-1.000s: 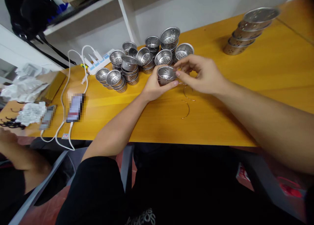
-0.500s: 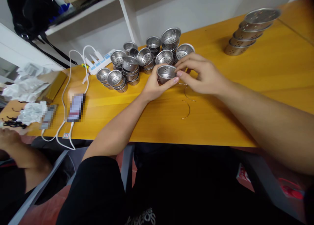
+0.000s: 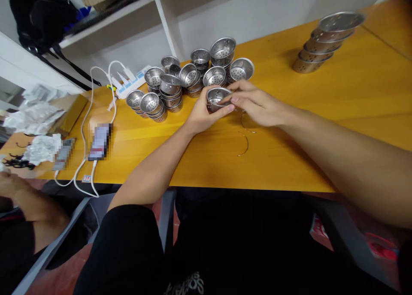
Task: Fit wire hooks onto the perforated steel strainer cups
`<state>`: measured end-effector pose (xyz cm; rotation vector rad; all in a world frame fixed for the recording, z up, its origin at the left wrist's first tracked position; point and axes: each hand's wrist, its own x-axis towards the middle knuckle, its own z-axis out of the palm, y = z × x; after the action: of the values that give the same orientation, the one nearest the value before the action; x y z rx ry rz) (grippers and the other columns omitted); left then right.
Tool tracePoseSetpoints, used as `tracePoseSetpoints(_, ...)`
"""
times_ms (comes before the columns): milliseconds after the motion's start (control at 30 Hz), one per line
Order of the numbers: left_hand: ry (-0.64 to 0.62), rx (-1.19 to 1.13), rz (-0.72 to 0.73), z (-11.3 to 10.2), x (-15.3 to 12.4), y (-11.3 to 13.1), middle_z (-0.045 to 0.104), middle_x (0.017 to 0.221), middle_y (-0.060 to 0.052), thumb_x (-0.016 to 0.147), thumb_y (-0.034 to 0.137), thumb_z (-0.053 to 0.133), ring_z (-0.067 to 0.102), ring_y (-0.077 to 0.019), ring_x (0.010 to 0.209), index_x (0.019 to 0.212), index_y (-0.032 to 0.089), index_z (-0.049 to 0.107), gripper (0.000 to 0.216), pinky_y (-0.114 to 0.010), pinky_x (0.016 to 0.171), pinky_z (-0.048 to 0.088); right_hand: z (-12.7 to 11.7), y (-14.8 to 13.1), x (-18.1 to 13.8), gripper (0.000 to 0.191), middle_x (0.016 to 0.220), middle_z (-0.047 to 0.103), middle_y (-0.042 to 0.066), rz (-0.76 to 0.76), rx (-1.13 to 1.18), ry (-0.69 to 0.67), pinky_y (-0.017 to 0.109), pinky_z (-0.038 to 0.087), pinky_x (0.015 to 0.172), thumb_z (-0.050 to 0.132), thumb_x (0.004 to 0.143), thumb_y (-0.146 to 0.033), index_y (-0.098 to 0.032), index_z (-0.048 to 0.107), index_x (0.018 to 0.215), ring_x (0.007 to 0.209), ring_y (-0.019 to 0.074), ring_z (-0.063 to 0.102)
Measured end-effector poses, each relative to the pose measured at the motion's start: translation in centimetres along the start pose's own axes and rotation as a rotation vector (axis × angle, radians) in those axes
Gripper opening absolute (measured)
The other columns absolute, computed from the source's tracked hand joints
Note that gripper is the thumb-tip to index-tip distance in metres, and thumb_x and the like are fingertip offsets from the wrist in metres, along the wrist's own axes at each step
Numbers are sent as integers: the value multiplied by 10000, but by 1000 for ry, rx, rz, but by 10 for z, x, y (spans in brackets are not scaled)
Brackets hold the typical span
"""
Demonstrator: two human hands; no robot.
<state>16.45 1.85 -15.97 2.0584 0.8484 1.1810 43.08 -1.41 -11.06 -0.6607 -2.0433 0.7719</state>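
My left hand [image 3: 204, 111] is wrapped around a small perforated metal cup [image 3: 216, 98], its thumb along the near side. The cup's open top faces up and toward me. From the right, my right hand [image 3: 254, 101] reaches over the rim, one finger inside the cup and the thumb at the near right wall, pinching that side. Whether a wire is also between these fingers cannot be made out. Below the right hand lie thin curved wires, one [image 3: 246, 125] partly under the fingers and another [image 3: 247, 145] closer to me.
Behind the hands stand several stacks of perforated cups [image 3: 170, 85]. A leaning stack [image 3: 317, 50] is at the far right. On the left are a power strip [image 3: 130, 87], white cables, a phone [image 3: 99, 141] and plastic bags [image 3: 35, 115]. Another person's arm [image 3: 35, 205] shows at the left edge.
My right hand's finger has moved down and left into the cup; before, the fingers were at the rim. The left hand keeps its hold on the cup.
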Motion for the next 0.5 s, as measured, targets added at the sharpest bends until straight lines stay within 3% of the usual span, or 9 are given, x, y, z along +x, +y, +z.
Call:
tracePoseSetpoints(133, -27, 12, 23, -1, 0, -9, 797, 1602, -147, 1017, 938, 963, 797, -389, 1578, 1711, 299, 599, 1011, -656, 1479, 593, -1, 2, 1, 509, 1486, 830, 104, 9, 21, -8, 741, 553, 1506, 682, 1249, -803, -427, 1025, 1268, 1522, 454, 768)
tracePoseSetpoints(300, -53, 23, 15, -3, 0, -19, 785, 1656, -164, 1035, 892, 976, 794, -391, 1594, 1741, 305, 561, 1008, -652, 1477, 604, -3, 2, -1, 368, 1512, 836, 122, -56, -24, 43, 722, 614, 1433, 751, 1245, -614, -359, 1015, 1272, 1478, 422, 796)
tracePoseSetpoints(400, -79, -3, 21, -3, 0, -17, 770, 1688, -172, 1023, 909, 975, 792, -385, 1595, 1734, 304, 547, 1027, -639, 1475, 604, -4, 4, -2, 271, 1522, 833, 125, -51, -22, 52, 729, 627, 1405, 812, 1205, -533, -370, 1023, 1255, 1455, 424, 795)
tracePoseSetpoints(500, -106, -58, -10, -3, -2, -4, 773, 1686, -164, 999, 948, 966, 798, -371, 1583, 1726, 303, 555, 1055, -610, 1438, 632, -3, 7, -1, 250, 1535, 817, 108, -52, 3, 12, 764, 554, 1474, 801, 1196, -484, -402, 1029, 1253, 1531, 433, 774)
